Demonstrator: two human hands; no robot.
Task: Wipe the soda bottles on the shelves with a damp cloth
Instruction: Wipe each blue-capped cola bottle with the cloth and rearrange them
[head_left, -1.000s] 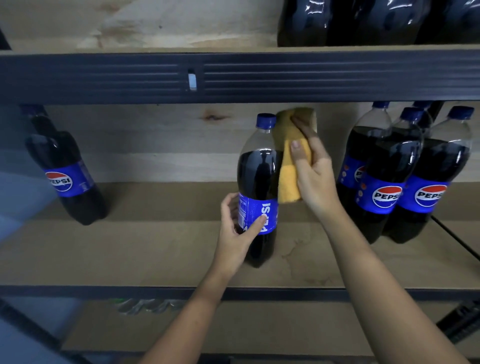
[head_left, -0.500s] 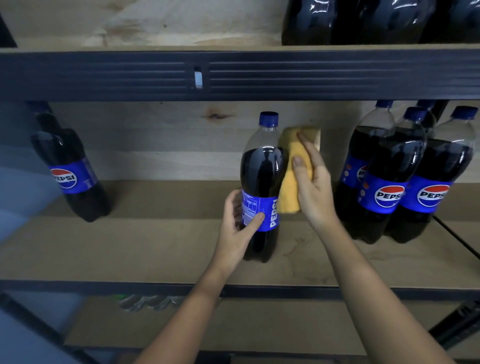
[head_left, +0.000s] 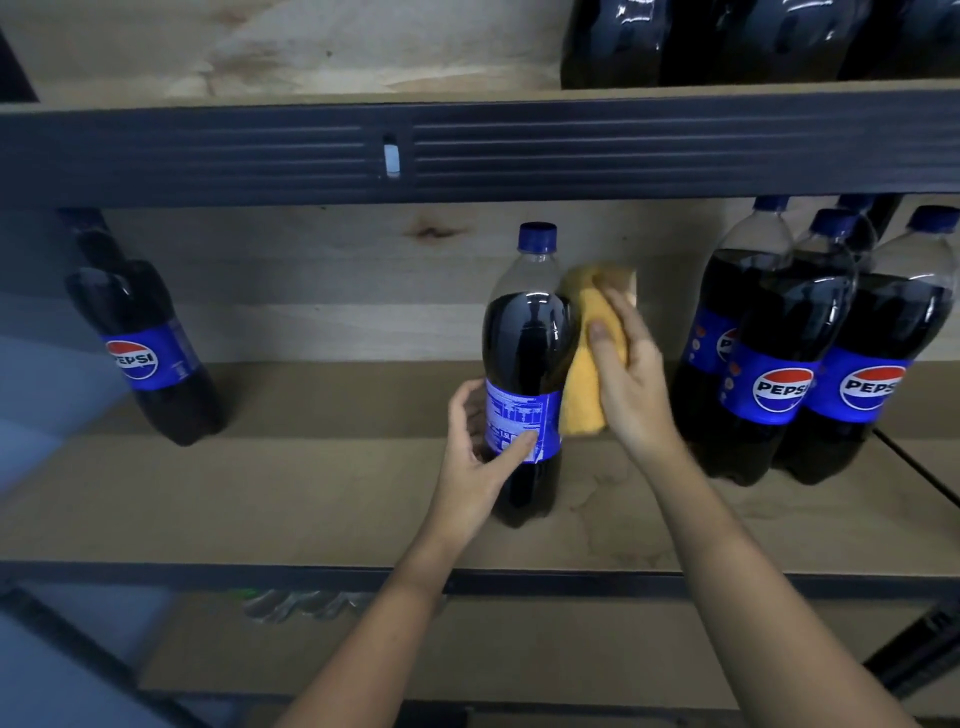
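A tall Pepsi bottle (head_left: 524, 332) with a blue cap stands upright in the middle of the wooden shelf (head_left: 311, 499). My left hand (head_left: 480, 457) grips it at the blue label, thumb across the front. My right hand (head_left: 631, 374) holds a yellow cloth (head_left: 587, 379) and presses it against the bottle's right side. To the right stands a group of several Pepsi bottles (head_left: 779, 364). One more Pepsi bottle (head_left: 145, 353) stands alone at the far left.
A dark metal shelf beam (head_left: 467, 150) runs across above the bottles. More dark bottles (head_left: 727, 36) stand on the shelf above, at the right. A lower shelf (head_left: 363, 649) shows beneath the front rail. A black brace (head_left: 919, 467) slants at the right edge.
My right hand has slid the yellow cloth down the bottle's right side from near the cap. The bottle has turned under my left hand, so its label now shows the printed back panel.
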